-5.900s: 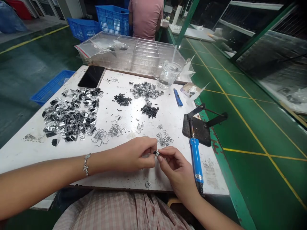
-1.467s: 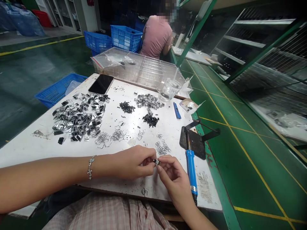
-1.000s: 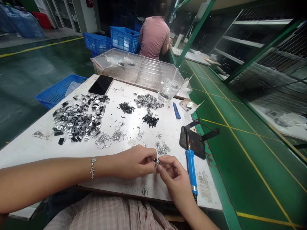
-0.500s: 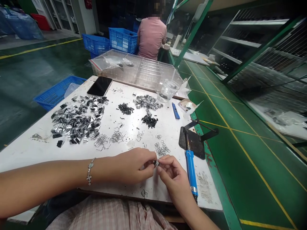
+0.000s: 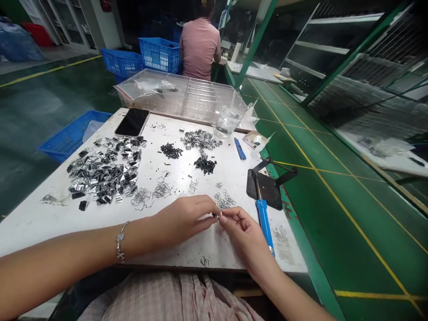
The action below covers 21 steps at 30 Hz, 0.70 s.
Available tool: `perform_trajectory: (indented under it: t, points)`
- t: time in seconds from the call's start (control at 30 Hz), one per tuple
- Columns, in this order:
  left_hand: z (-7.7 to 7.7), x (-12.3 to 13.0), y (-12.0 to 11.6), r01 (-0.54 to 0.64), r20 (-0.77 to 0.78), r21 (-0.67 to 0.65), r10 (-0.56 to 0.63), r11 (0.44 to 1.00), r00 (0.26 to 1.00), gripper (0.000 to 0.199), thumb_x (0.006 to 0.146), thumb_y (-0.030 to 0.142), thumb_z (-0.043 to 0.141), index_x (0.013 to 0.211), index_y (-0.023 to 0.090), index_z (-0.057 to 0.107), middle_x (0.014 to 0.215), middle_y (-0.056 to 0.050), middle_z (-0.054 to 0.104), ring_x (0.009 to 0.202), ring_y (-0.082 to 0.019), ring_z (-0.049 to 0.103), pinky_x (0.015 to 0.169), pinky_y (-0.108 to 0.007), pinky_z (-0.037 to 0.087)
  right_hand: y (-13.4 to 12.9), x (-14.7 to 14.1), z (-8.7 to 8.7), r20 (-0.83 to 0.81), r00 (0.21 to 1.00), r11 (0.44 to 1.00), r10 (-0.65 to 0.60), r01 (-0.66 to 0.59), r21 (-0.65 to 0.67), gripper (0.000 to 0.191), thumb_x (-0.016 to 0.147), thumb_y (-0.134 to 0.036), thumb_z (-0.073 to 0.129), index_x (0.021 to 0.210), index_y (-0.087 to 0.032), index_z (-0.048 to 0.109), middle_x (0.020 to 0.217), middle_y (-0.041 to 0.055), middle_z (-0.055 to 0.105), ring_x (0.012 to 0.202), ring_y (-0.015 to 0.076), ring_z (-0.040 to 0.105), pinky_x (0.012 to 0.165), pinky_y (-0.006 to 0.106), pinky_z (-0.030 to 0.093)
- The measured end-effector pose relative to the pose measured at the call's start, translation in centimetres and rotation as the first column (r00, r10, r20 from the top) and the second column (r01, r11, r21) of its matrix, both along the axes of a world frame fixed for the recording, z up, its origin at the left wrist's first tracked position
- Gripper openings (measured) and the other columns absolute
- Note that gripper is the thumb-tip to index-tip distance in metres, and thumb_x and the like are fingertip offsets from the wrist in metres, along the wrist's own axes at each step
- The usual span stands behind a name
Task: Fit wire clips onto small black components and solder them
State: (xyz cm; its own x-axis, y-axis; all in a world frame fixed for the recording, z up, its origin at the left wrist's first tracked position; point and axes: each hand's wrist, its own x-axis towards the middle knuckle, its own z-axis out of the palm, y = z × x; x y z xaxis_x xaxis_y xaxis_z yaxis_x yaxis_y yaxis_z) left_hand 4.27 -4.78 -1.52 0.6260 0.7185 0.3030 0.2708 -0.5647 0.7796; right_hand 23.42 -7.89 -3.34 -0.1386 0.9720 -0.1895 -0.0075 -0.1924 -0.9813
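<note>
My left hand (image 5: 182,217) and my right hand (image 5: 241,232) meet over the near edge of the white table (image 5: 40,214). Together their fingertips pinch one small metal part (image 5: 218,215). A bracelet sits on my left wrist. Just beyond the fingers lies a small heap of bent wire clips (image 5: 224,200). Further left are more wire clips (image 5: 142,196) and a large pile of shiny silver and black pieces (image 5: 102,171). Two heaps of small black parts (image 5: 205,165) and a heap of silver parts (image 5: 199,139) lie mid-table.
A blue-handled soldering iron (image 5: 264,217) rests on a black stand (image 5: 265,189) at my right. A phone (image 5: 132,122), a glass jar (image 5: 227,121), a blue cutter (image 5: 239,148) and clear compartment trays (image 5: 187,93) sit at the back. Blue crates (image 5: 68,136) stand left; a person in pink (image 5: 199,42) sits beyond.
Both hands stay pinched on the small part. The view has shifted, so the table and hands sit slightly higher and further left in the picture.
</note>
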Motion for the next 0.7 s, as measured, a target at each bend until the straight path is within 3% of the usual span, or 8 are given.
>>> perform_trajectory:
  t: [0.1,0.13,0.17,0.23,0.3,0.33,0.43,0.7]
  points:
    - [0.5,-0.4,0.3,-0.055,0.119,-0.326,0.098,0.944,0.988,0.021,0.087,0.028,0.060,0.104,0.016,0.065,0.096,-0.006,0.065,0.085,-0.015,0.059,0.077,-0.027,0.048,0.3,1.6,2.6,0.140,0.986,0.995,0.092,-0.097,0.034,0.020,0.082,-0.035,0.068,0.093,-0.020,0.065,0.069,0.0005,0.061,0.065,0.0172,0.058,0.062,0.028,0.046]
    - [0.6,-0.6,0.5,-0.054,0.160,-0.452,0.140,0.890,0.977,0.024,0.086,0.030,0.061,0.106,0.018,0.066,0.095,-0.006,0.065,0.084,-0.015,0.060,0.078,-0.028,0.048,0.3,2.7,3.5,0.372,0.917,0.967,0.143,-0.210,0.146,0.018,0.086,-0.036,0.062,0.098,-0.022,0.064,0.073,0.0012,0.062,0.067,0.0184,0.059,0.061,0.029,0.046]
    - [0.7,-0.7,0.6,-0.041,0.200,-0.560,0.184,0.827,0.962,0.026,0.086,0.032,0.062,0.108,0.019,0.065,0.094,-0.005,0.065,0.084,-0.015,0.060,0.078,-0.029,0.048,0.4,4.0,4.3,0.620,0.774,0.913,0.133,-0.338,0.227,0.018,0.089,-0.034,0.057,0.104,-0.024,0.063,0.079,0.0028,0.064,0.072,0.0206,0.060,0.063,0.031,0.046]
    - [0.8,-0.9,1.0,0.017,0.291,-0.699,0.263,0.715,0.920,0.029,0.086,0.035,0.062,0.111,0.020,0.065,0.087,-0.004,0.065,0.080,-0.015,0.058,0.077,-0.030,0.048,0.4,6.9,5.2,0.918,0.374,0.765,-0.135,-0.550,0.337,0.022,0.091,-0.030,0.051,0.109,-0.024,0.062,0.087,0.0072,0.066,0.078,0.0258,0.060,0.068,0.037,0.044]
    - [0.7,-1.1,1.3,0.094,0.384,-0.760,0.328,0.643,0.863,0.028,0.086,0.035,0.062,0.110,0.020,0.066,0.079,-0.003,0.062,0.077,-0.013,0.057,0.076,-0.028,0.047,0.5,9.5,5.1,0.932,-0.042,0.742,-0.359,-0.619,0.258,0.032,0.087,-0.016,0.045,0.115,-0.020,0.060,0.078,0.0097,0.065,0.066,0.0280,0.059,0.060,0.038,0.039]
    - [0.7,-1.1,1.5,0.138,0.423,-0.782,0.356,0.607,0.834,0.028,0.087,0.034,0.063,0.110,0.019,0.066,0.077,-0.002,0.061,0.076,-0.012,0.056,0.076,-0.027,0.046,0.6,10.5,4.8,0.912,-0.150,0.725,-0.383,-0.660,0.196,0.040,0.080,-0.008,0.045,0.117,-0.019,0.059,0.075,0.0091,0.065,0.054,0.0251,0.055,0.054,0.036,0.036]
    - [0.7,-1.3,1.8,0.242,0.484,-0.829,0.428,0.504,0.763,0.027,0.086,0.030,0.064,0.110,0.017,0.066,0.081,-0.004,0.060,0.075,-0.010,0.055,0.075,-0.025,0.046,1.2,11.3,3.3,0.916,-0.216,0.652,-0.339,-0.756,0.063,0.062,0.064,0.005,0.046,0.117,-0.023,0.058,0.068,0.0035,0.063,0.044,0.0193,0.052,0.050,0.032,0.032]
    - [0.5,-1.5,2.3,0.335,0.530,-0.838,0.500,0.430,0.685,0.024,0.089,0.027,0.062,0.108,0.012,0.065,0.086,-0.005,0.058,0.073,-0.008,0.054,0.076,-0.023,0.047,2.4,9.1,4.4,0.943,-0.155,0.535,-0.295,-0.844,0.029,0.035,0.067,0.004,0.049,0.090,-0.021,0.061,0.076,0.0071,0.065,0.057,0.0212,0.061,0.057,0.033,0.040]
